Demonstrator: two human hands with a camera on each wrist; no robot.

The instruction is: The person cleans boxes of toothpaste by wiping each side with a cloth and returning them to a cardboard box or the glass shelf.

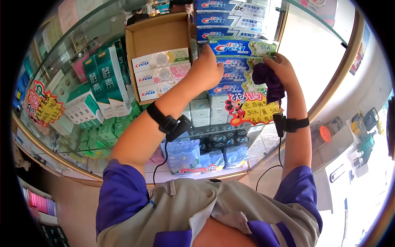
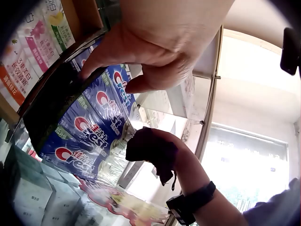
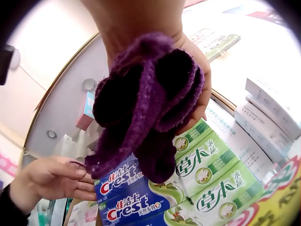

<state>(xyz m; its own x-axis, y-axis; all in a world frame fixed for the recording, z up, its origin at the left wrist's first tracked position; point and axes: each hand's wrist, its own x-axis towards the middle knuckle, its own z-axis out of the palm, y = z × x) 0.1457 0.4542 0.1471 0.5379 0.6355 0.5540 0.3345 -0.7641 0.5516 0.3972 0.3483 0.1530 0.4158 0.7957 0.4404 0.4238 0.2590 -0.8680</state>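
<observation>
A blue-and-green Crest box (image 1: pixel 230 46) lies across the top of similar boxes (image 1: pixel 232 76) stacked in the display case. My left hand (image 1: pixel 207 69) grips its left end; the left wrist view shows that hand (image 2: pixel 160 42) from close by, its fingertips at a dark edge. At the box's right end is my right hand (image 1: pixel 283 71), holding a crumpled purple cloth (image 1: pixel 267 80). Folds of this cloth (image 3: pixel 150 101) fill the middle of the right wrist view and hide most of the right fingers. In that view the left hand (image 3: pixel 51 180) appears beside the boxes' blue ends.
An open cardboard carton (image 1: pixel 158 35) with white Crest boxes stands to the left, past it tall green boxes (image 1: pixel 108 80). More blue Crest boxes (image 1: pixel 214 19) rise behind. A yellow-red price sign (image 1: pixel 257 111) sits in front. A glass edge with a metal frame (image 1: pixel 335 88) curves along the right.
</observation>
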